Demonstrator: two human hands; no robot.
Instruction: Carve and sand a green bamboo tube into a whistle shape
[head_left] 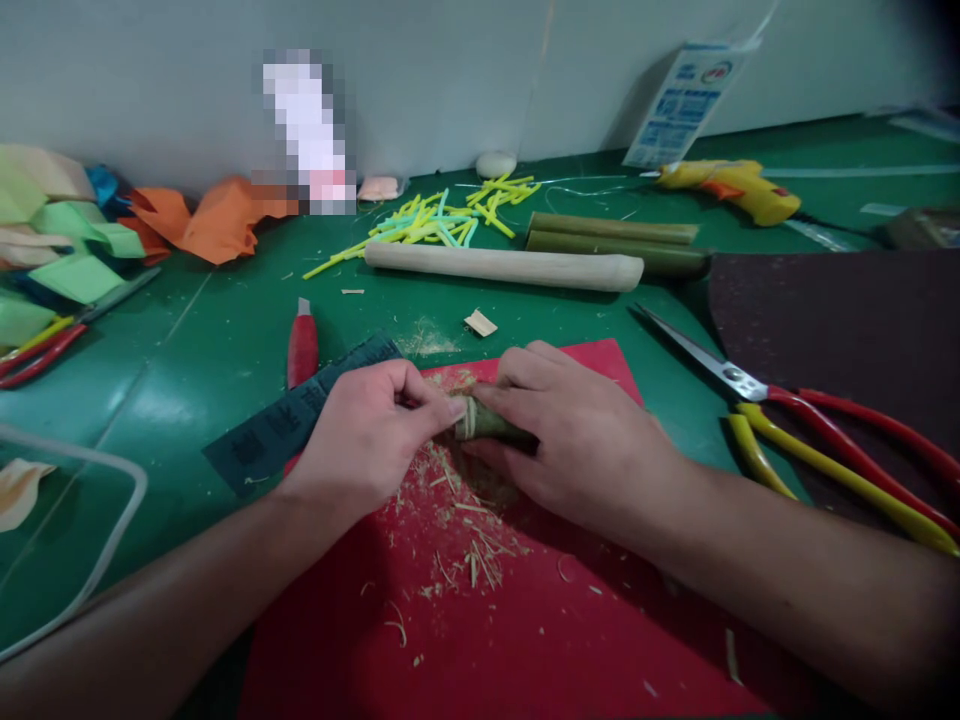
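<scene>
A short green bamboo tube (489,422) lies over the red sheet (495,665), its pale cut end facing left. My right hand (581,425) is wrapped around the tube and hides its right part. At the cut end, my left hand (367,425) is closed in a pinch, with the thumb tip touching the rim. Whatever sits between those fingers is hidden. Pale shavings (484,560) and dust are scattered on the sheet below the tube. Beside my left hand lie a dark strip of sandpaper (262,440) and a red-handled knife (303,345) with a short blade.
Behind the hands are a peeled pale bamboo stick (502,266), green bamboo pieces (615,245), and cut yellow straws (412,225). Red-handled scissors (739,380) and yellow-handled pliers (832,480) lie right. A yellow glue gun (727,188) rests far right, coloured paper (82,240) left.
</scene>
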